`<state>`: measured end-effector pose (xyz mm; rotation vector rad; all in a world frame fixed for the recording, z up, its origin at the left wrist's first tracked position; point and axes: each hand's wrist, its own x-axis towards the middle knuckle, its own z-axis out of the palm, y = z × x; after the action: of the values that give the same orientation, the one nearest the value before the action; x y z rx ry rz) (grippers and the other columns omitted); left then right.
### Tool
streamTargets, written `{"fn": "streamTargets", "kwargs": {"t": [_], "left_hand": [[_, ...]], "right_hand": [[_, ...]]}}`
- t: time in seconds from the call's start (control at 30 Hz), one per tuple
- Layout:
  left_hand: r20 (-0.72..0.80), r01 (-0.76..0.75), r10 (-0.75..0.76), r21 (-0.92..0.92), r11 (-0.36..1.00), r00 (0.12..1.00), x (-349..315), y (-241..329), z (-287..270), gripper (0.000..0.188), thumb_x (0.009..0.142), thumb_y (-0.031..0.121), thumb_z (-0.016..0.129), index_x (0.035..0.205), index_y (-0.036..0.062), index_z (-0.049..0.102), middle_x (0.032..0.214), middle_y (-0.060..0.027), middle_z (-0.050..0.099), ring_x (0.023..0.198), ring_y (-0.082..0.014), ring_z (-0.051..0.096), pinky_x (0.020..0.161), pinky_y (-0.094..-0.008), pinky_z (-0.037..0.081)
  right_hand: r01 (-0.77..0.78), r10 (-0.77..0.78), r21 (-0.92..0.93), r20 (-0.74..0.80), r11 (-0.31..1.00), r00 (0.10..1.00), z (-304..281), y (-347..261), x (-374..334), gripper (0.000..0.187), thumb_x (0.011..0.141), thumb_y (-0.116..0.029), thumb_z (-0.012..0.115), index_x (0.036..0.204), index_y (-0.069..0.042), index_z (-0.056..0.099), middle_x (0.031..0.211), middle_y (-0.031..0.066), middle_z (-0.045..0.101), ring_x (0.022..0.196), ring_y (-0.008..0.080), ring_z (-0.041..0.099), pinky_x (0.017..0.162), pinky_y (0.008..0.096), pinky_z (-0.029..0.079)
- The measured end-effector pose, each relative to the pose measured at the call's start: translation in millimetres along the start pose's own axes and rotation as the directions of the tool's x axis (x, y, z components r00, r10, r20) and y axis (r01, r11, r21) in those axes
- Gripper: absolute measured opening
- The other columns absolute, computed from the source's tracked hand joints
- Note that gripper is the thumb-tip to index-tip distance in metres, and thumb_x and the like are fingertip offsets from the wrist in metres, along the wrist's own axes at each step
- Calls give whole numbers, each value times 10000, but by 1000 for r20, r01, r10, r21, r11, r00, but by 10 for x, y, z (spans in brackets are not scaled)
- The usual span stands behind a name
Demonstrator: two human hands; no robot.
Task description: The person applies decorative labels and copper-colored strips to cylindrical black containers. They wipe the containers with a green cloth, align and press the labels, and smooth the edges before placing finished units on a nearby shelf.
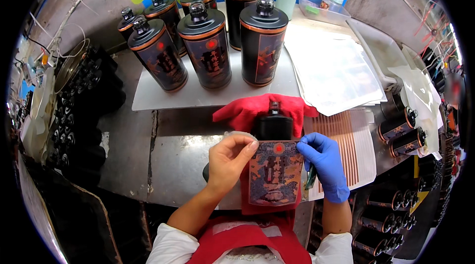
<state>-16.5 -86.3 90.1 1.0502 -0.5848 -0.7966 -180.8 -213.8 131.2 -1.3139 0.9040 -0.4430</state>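
My bare left hand point(230, 159) pinches the upper left corner of a printed decal sheet point(275, 177). The upper right corner is pinched by my right hand point(324, 162), which wears a blue glove. Dark and patterned, with a red dot near its top, the decal hangs upright between them. Just beyond it a black bottle point(274, 124) rests on a red cloth point(237, 110); the decal hides the bottle's lower part. A slim dark green thing point(310, 177) shows beside the right palm, and I cannot tell whether that hand holds it.
Several decorated black bottles point(205, 51) stand on a white board point(148, 93) at the back. White sheets point(331, 66) lie at the right, near striped paper strips point(341, 145). Many dark bottles point(84, 115) crowd the left; more bottles point(376, 241) lie at the lower right.
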Motion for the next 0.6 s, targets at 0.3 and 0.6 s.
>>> {"fn": "streamTargets", "kwargs": {"t": [0.3,0.6], "left_hand": [[-91,-62,67,64,996,994,227,-192,23,66,861,19,609,909,-24,591,886,-21,588,785,-64,550,702,-197,452],[-118,-29,39,88,996,992,318,-219,18,58,859,18,610,899,-20,592,881,-21,593,772,-62,550,685,-197,450]], "right_hand": [[-30,33,74,-34,997,999,18,79,310,113,812,-111,674,852,-18,624,724,-7,608,578,20,499,505,168,384],[-48,50,89,-19,995,999,-1,149,445,118,810,-118,677,845,-18,625,715,-4,610,541,17,488,473,167,372]]}}
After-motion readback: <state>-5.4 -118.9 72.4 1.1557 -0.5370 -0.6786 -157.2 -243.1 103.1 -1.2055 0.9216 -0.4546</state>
